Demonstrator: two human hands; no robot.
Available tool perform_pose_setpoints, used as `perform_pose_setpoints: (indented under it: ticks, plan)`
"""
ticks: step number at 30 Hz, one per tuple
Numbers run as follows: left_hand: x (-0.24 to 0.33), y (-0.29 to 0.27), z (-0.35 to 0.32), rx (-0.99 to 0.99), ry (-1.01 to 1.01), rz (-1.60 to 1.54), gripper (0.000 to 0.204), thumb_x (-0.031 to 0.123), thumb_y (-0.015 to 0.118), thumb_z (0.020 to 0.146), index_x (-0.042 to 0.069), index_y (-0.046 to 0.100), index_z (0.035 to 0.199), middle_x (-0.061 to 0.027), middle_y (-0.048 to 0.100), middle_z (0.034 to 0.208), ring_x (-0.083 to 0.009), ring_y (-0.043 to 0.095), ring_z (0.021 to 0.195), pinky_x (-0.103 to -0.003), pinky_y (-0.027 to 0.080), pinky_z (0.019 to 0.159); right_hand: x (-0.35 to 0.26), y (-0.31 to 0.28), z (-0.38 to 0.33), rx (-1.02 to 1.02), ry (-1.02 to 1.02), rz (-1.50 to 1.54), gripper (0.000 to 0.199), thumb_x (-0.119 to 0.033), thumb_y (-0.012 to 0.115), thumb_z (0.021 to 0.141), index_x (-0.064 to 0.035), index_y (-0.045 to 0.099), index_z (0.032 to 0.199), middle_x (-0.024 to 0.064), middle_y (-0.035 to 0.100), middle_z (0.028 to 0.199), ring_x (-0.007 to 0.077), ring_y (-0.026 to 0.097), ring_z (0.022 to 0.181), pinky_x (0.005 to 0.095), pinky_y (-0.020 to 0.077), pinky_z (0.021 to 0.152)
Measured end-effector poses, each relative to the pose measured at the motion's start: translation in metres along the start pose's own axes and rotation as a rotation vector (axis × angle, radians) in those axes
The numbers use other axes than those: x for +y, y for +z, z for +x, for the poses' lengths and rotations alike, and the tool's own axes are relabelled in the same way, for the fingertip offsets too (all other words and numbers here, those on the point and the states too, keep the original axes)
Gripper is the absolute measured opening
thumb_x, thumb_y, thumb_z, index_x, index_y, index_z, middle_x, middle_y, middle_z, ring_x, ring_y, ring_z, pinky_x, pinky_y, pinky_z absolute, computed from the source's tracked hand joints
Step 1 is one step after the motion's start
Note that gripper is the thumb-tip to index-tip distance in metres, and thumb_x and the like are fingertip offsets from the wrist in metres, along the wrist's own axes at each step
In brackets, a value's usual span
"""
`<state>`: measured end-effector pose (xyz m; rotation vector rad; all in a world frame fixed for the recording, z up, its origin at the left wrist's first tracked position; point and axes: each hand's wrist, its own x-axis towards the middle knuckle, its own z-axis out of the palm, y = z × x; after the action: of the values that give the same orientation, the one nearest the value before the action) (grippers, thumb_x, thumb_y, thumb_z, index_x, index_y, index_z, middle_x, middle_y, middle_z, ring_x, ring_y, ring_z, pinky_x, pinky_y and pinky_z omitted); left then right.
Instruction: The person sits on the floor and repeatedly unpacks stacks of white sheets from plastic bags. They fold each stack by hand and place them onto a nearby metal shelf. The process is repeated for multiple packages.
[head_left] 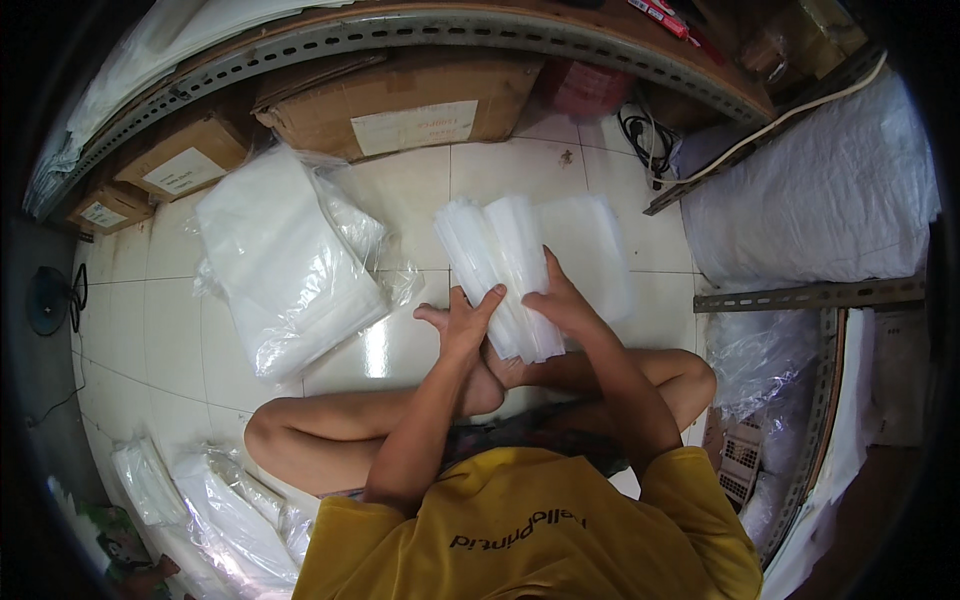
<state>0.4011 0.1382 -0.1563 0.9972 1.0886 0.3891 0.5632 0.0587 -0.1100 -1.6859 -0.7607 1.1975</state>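
A bundle of translucent white plastic bags (487, 240) is bowed lengthwise into two ridges in front of my crossed legs. My left hand (466, 322) grips its left side near the lower end, thumb on top. Around the right edge closes my right hand (563, 303), its thumb pressed on the upper face. The fingers beneath the bundle are mostly hidden. Just beyond my right hand, a flat, thin stack of similar clear bags (592, 250) lies on the tiles.
A large plastic-wrapped white pack (285, 260) lies to the left on the tiled floor (420, 185). Smaller wrapped packs (235, 510) lie at the lower left. Cardboard boxes (400, 100) stand under a metal shelf. A big wrapped bale (810, 190) and a cable (655, 150) are at right.
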Motion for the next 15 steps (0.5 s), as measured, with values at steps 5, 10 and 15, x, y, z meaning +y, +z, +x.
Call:
perform_pose_setpoints:
  ticks: [5, 10, 15]
  plan:
    - [-0.001, -0.014, 0.003, -0.254, -0.164, -0.522, 0.067, 0.029, 0.067, 0.089, -0.001, 0.033, 0.138, -0.0212, 0.050, 0.129, -0.0314, 0.055, 0.116, -0.038, 0.049, 0.094, 0.013, -0.002, -0.007, 0.046, 0.103, 0.306, 0.087, -0.008, 0.062, 0.082, -0.0042, 0.014, 0.154, 0.0176, 0.040, 0.145, 0.0284, 0.040, 0.135, 0.0385, 0.0357, 0.109]
    - [0.013, -0.010, -0.011, -0.182, -0.084, -0.303, 0.073, 0.041, 0.069, 0.084, -0.002, 0.038, 0.135, -0.0194, 0.055, 0.123, -0.0291, 0.054, 0.115, -0.036, 0.047, 0.093, -0.003, 0.011, -0.001, -0.015, -0.119, -0.135, 0.097, -0.026, 0.074, 0.080, -0.0016, 0.014, 0.153, 0.0221, 0.041, 0.144, 0.0339, 0.042, 0.134, 0.0380, 0.0343, 0.111]
    - [0.016, 0.003, -0.002, 0.018, 0.084, 0.216, 0.085, 0.043, 0.072, 0.080, -0.008, 0.036, 0.137, -0.0249, 0.053, 0.128, -0.0339, 0.051, 0.120, -0.039, 0.038, 0.104, -0.025, 0.020, -0.006, -0.042, -0.071, -0.384, 0.097, -0.029, 0.074, 0.081, 0.0032, 0.017, 0.151, 0.0243, 0.043, 0.142, 0.0353, 0.043, 0.133, 0.0376, 0.0337, 0.112]
